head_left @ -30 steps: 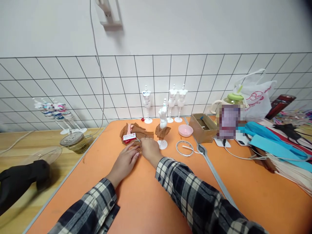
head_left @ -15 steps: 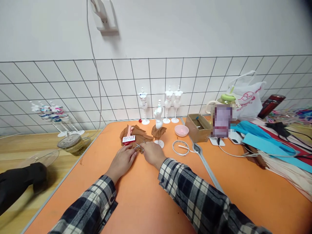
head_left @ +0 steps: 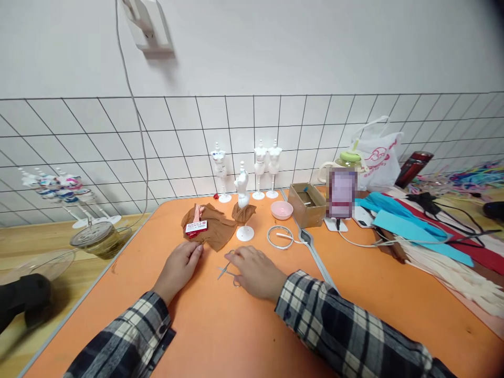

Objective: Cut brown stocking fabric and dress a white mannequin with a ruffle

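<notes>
On the orange table (head_left: 220,336), near the loose brown cloth (head_left: 218,231), holds scissors (head_left: 223,272) by the splayed handles in the right hand (head_left: 258,273), with blades parted and apart from the cloth. Rests the left hand (head_left: 178,269) at the near edge, thumb against fingers; cannot tell if pinching anything. Seems only partway along: done, a brown wrap (head_left: 244,214) around the front mannequin (head_left: 242,191); left, the loose cloth beside it, under a card (head_left: 196,227).
</notes>
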A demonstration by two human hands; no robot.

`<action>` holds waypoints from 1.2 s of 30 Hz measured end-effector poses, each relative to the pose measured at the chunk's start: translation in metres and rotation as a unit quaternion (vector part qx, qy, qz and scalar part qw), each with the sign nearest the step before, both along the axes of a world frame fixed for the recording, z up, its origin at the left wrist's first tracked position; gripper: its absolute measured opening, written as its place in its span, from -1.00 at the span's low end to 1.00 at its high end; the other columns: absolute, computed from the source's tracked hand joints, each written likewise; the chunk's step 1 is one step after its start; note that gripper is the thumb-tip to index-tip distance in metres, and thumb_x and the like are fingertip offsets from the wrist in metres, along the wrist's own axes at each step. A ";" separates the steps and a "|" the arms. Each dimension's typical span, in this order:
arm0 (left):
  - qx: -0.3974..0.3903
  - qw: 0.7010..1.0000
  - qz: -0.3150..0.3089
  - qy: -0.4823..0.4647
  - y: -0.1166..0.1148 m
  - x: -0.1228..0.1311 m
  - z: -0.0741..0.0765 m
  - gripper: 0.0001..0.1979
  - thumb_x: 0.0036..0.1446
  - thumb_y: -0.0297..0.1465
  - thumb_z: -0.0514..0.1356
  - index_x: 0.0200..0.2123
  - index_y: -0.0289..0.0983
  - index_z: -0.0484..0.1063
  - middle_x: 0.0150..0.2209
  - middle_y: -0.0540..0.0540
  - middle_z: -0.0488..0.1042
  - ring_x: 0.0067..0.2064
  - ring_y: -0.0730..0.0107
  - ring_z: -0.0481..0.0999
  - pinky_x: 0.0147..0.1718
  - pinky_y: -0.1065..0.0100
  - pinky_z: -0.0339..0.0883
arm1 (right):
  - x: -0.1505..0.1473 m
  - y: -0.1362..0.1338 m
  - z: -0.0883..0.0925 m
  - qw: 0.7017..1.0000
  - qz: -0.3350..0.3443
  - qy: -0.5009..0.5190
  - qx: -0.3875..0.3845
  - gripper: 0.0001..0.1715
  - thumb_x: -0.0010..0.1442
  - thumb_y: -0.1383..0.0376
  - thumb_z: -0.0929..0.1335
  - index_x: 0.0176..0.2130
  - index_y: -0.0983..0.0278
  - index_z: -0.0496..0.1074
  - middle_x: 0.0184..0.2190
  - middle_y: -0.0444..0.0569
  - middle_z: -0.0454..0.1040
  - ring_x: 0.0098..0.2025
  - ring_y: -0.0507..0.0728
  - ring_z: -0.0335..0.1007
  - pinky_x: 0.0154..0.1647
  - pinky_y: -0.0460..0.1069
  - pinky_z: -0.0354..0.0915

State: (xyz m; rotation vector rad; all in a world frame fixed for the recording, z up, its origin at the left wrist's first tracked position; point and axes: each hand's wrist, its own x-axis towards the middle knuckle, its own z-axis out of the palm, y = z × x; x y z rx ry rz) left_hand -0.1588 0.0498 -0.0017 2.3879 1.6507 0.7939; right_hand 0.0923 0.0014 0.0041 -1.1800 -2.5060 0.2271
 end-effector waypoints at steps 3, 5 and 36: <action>-0.074 0.994 0.010 -0.082 -0.008 0.009 0.002 -0.61 0.26 -0.10 -0.03 -0.42 -0.22 0.39 -0.56 0.02 0.40 -0.45 0.29 0.41 -0.43 0.36 0.25 | 0.002 0.005 -0.004 0.997 0.057 -0.044 0.021 -0.44 0.24 0.26 0.33 0.21 0.13 0.22 0.13 0.04 0.30 0.10 0.24 0.22 0.01 0.11 0.23; -0.128 0.979 0.008 -0.161 -0.013 0.013 0.002 -0.60 0.25 -0.06 -0.01 -0.40 -0.24 0.39 -0.63 0.08 0.29 -0.55 0.38 0.32 -0.52 0.41 0.17 | 0.002 0.008 -0.003 0.995 0.064 -0.074 0.026 -0.55 0.26 0.26 0.31 0.15 0.12 0.31 0.09 0.04 0.33 0.06 0.25 0.25 -0.04 0.11 0.25; -0.174 0.917 -0.033 -0.357 -0.031 0.104 0.001 -0.65 0.23 -0.10 0.03 -0.34 -0.26 0.36 -0.58 0.12 0.09 -0.53 0.45 0.06 -0.52 0.42 -0.03 | 0.060 0.001 -0.012 0.908 -0.050 0.264 -0.322 -0.84 0.23 0.34 0.27 -0.14 0.24 0.34 -0.27 -0.10 0.44 -0.43 -0.03 0.39 -0.47 -0.13 0.27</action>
